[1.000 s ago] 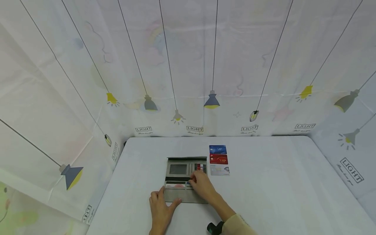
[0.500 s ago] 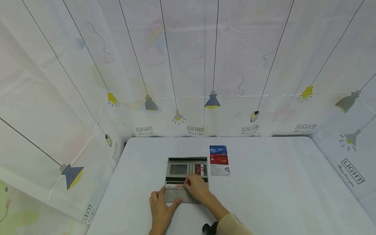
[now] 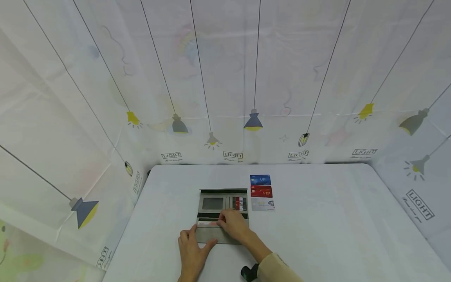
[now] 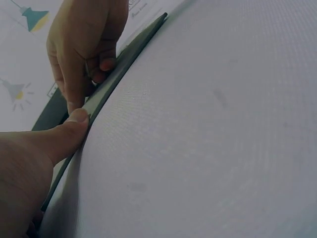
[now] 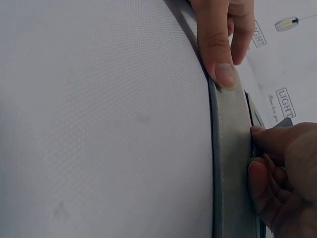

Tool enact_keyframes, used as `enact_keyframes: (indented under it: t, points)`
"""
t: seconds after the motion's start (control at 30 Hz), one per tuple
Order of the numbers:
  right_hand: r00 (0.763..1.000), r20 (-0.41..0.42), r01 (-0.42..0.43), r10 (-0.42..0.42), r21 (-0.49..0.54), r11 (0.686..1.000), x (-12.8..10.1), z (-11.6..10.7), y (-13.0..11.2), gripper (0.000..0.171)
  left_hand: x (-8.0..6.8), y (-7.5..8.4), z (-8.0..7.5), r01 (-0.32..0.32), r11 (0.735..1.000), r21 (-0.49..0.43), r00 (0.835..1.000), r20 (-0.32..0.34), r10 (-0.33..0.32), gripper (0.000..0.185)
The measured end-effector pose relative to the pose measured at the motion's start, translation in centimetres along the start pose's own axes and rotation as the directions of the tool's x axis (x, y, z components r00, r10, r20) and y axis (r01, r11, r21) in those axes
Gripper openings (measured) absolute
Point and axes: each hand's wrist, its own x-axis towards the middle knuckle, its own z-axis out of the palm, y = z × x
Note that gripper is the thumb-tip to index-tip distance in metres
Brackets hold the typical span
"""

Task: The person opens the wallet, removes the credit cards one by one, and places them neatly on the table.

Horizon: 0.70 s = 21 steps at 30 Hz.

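A grey wallet (image 3: 230, 236) lies unfolded on the white table, with a clear window and card slots facing up. My left hand (image 3: 192, 250) steadies its lower left corner, the thumb pressing the near edge and the fingers by the left edge. In the lower slot sits a white and pink card (image 3: 206, 223). My right hand (image 3: 233, 224) pinches at the right end of this card, fingers curled; the fingertips hide the exact contact. A red and white card (image 3: 240, 203) shows in the upper right pocket. The right wrist view shows the wallet's stitched edge (image 5: 225, 148) under the left thumb.
To the right of the wallet, a blue card (image 3: 260, 179), a red card (image 3: 261, 191) and a silver-white card (image 3: 262, 204) lie in a column on the white table (image 3: 317, 227). A lamp-printed curtain (image 3: 225, 78) stands behind and along the sides.
My right hand has moved left across the wallet, from the right lower slot to the white and pink card's right end. The left hand holds its place.
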Motion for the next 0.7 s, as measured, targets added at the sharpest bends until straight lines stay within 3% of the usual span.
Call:
enact_keyframes:
  t: [0.4, 0.7]
  points:
    - [1.0, 0.01, 0.001, -0.001, 0.04, 0.999, 0.17, -0.37, -0.08, 0.016, -0.03, -0.01, 0.05, -0.026, 1.0, 0.01, 1.0, -0.015, 0.026, 0.096]
    - [0.998, 0.061, -0.024, 0.024, 0.004, 1.0, 0.33, -0.39, -0.32, 0.024, -0.14, 0.08, -0.08, -0.037, 0.999, 0.013, 0.999, -0.034, 0.037, 0.094]
